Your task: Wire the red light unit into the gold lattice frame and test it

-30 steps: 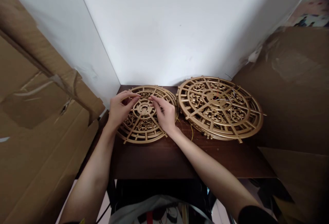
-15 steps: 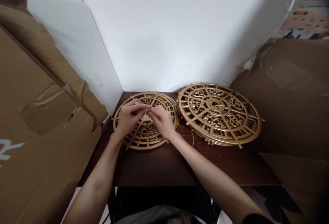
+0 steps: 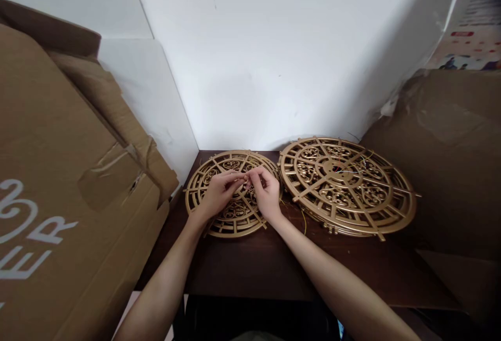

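Gold-coloured, metallic-looking openwork disc (image 3: 235,209) is lying beneath the left hand (image 3: 221,189) and right hand (image 3: 268,192), both pinching closely toward its one o'clock, contents indiscernible.

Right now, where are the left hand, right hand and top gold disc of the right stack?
Left hand (image 3: 219,193), head view: back of hand.
Right hand (image 3: 269,193), head view: back of hand.
Top gold disc (image 3: 332,175), head view: central hub.
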Tool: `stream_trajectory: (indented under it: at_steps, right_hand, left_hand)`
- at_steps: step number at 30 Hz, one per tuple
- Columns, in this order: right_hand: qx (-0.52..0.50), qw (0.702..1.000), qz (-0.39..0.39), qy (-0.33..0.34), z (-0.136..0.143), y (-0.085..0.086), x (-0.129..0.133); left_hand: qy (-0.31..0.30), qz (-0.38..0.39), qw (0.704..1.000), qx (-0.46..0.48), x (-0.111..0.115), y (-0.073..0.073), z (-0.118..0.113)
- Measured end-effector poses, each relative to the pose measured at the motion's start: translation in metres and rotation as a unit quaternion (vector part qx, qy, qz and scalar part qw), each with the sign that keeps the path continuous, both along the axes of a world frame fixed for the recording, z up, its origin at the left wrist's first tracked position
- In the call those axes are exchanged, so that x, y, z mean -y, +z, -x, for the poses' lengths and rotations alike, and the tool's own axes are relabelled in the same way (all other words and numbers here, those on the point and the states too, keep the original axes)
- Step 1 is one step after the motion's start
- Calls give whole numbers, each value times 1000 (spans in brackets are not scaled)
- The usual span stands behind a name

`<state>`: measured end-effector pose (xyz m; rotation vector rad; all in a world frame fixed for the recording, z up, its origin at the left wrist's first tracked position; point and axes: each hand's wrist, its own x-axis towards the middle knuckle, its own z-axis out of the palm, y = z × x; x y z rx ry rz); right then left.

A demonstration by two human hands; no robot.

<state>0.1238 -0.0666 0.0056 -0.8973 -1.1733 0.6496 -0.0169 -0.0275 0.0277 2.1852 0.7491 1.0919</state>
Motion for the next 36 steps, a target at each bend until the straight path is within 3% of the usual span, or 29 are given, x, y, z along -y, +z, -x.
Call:
stream_trajectory:
  at_steps: [7,10,17,24,30,36]
  right_hand:
    - [-197,973,71,101,3,-8,-11]
    - [-231,961,81,130,1,-12,-15]
    - [-174,974,81,121,-1,-14,-17]
    - [-143,975,111,129,-1,-10,-14]
    - [13,982,131,132,2,-10,-11]
    - [47,985,117,118,2,-10,-10]
  left_hand:
    - [72,-31,997,-21,-5,-5,3]
    - [93,-35,995,-30,-5,-5,3]
    - [69,-60,994,-53,-2,-9,-1]
    - [170,-12,985,21,-4,-2,6]
    - [122,0,992,28,-1,2,2]
    - [135,45,988,59,2,4,-2]
